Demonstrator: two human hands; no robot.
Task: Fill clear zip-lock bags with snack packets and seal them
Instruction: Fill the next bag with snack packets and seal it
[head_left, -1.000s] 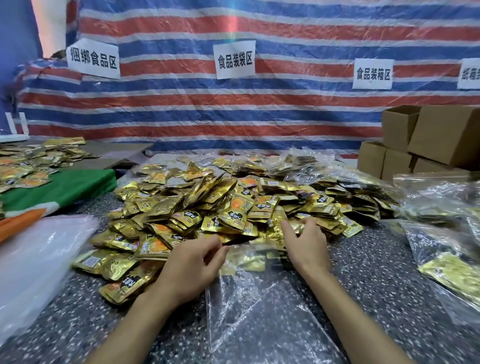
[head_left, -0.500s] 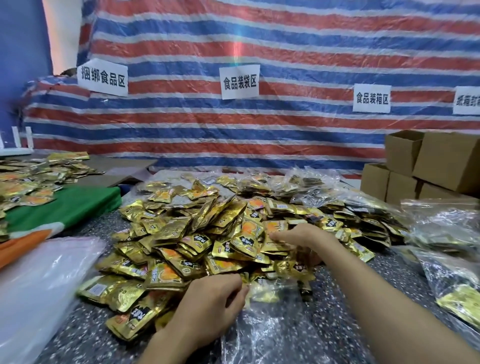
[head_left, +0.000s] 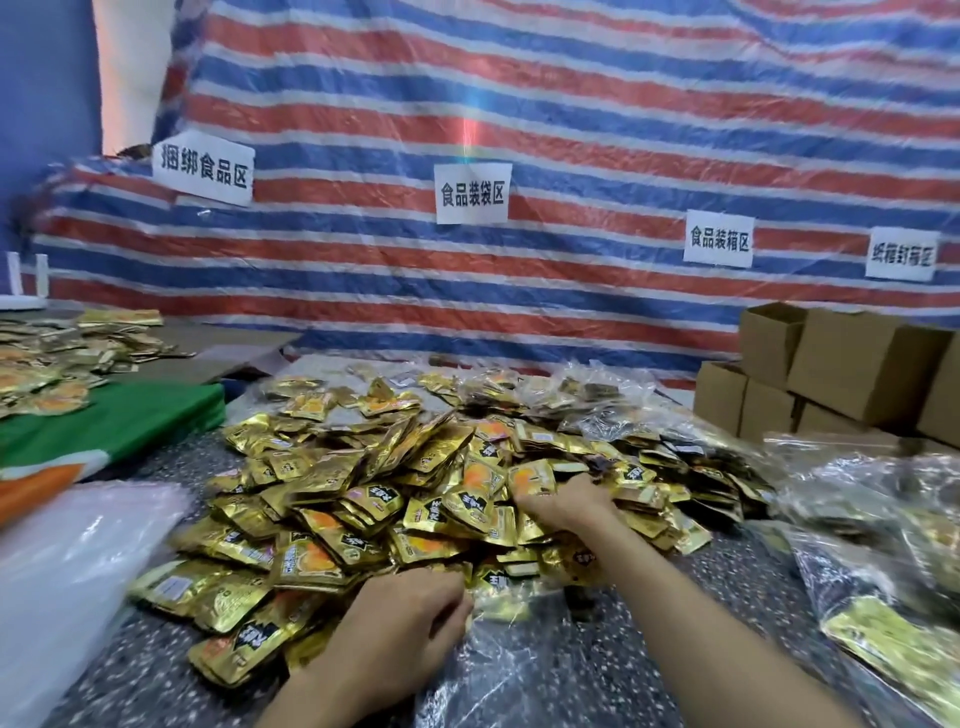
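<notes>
Gold packets (head_left: 363, 499) in curled right fingers (head_left: 543, 503), bag (head_left: 519, 673) in left fingers (head_left: 451, 595)

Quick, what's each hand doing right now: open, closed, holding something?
Left hand: closed, pinching the mouth of the clear bag.
Right hand: closed, fingers curled round snack packets in the pile.

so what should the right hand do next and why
Probably pull the right hand back with the gold packets it grips and drop them into the clear bag, whose mouth the left hand holds at the pile's near edge.
</notes>
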